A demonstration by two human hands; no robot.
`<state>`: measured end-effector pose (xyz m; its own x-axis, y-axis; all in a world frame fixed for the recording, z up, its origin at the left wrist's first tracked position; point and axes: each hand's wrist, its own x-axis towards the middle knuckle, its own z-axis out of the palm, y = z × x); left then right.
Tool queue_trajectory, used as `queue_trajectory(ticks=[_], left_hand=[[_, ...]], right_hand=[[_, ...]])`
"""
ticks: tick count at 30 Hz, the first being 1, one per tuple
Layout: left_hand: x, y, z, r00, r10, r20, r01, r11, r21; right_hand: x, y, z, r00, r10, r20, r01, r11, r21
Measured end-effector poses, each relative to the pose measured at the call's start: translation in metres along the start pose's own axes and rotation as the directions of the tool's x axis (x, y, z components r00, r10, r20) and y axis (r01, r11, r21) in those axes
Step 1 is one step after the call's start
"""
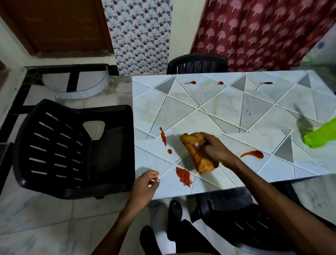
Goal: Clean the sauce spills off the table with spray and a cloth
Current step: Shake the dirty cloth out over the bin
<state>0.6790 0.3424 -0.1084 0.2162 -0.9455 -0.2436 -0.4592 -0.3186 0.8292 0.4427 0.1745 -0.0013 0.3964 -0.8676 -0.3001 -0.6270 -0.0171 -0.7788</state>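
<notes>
My right hand [213, 149] grips a bunched orange cloth [196, 155] on the near left part of the tiled table [232, 109]. A smeared red sauce patch [184, 176] lies just left of the cloth's lower end. More red spills show: a streak [163, 136] and a drop [169, 151] to the left, a blob [253, 154] to the right, and three small marks at the far edge [191, 82]. My left hand [145, 185] rests at the table's near left corner, fingers loosely curled, holding nothing. A green spray bottle [329, 129] lies tilted at the right.
A black plastic chair [67, 148] stands against the table's left side. Another chair [197, 63] is at the far side, and a third [242, 222] sits under the near edge by my feet. A red curtain [265, 17] hangs behind the table.
</notes>
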Motion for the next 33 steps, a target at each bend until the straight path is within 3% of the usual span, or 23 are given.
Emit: queue_trajectory(ticks=[2,5,8,10,15,18,22,26,33], left_hand=[[-0.005,0.007,-0.006,1.0,0.0,-0.027,-0.002,0.999,-0.052],[-0.017,0.019,-0.021,0.993,-0.028,-0.116,0.011,0.99,-0.144],[-0.027,0.022,-0.038,0.971,-0.073,-0.227,0.018,0.972,-0.235],[-0.038,0.021,-0.05,0.952,-0.125,-0.28,0.047,0.962,-0.268],[-0.098,-0.002,-0.081,0.798,-0.309,-0.518,0.09,0.911,-0.403],[-0.148,-0.028,-0.1,0.65,-0.427,-0.629,0.102,0.869,-0.485],[-0.214,-0.068,-0.128,0.453,-0.586,-0.672,0.088,0.779,-0.62],[-0.288,-0.119,-0.158,0.27,-0.697,-0.664,0.077,0.703,-0.707],[-0.409,-0.207,-0.234,0.135,-0.742,-0.657,0.02,0.665,-0.746]], right_hand=[[-0.017,-0.016,-0.002,0.998,0.056,0.026,-0.061,0.941,0.331],[-0.027,-0.031,0.008,0.98,0.107,0.165,-0.19,0.731,0.656],[-0.026,-0.04,0.033,0.923,0.162,0.35,-0.38,0.525,0.761],[-0.024,-0.047,0.056,0.881,0.158,0.446,-0.464,0.478,0.746],[-0.024,-0.086,0.132,0.738,0.061,0.672,-0.589,0.545,0.597],[-0.032,-0.114,0.191,0.647,0.081,0.759,-0.596,0.673,0.437],[-0.056,-0.153,0.272,0.577,0.091,0.811,-0.483,0.84,0.249],[-0.092,-0.194,0.37,0.472,0.086,0.877,-0.438,0.887,0.149],[-0.152,-0.258,0.542,0.374,0.113,0.921,-0.385,0.922,0.043]])
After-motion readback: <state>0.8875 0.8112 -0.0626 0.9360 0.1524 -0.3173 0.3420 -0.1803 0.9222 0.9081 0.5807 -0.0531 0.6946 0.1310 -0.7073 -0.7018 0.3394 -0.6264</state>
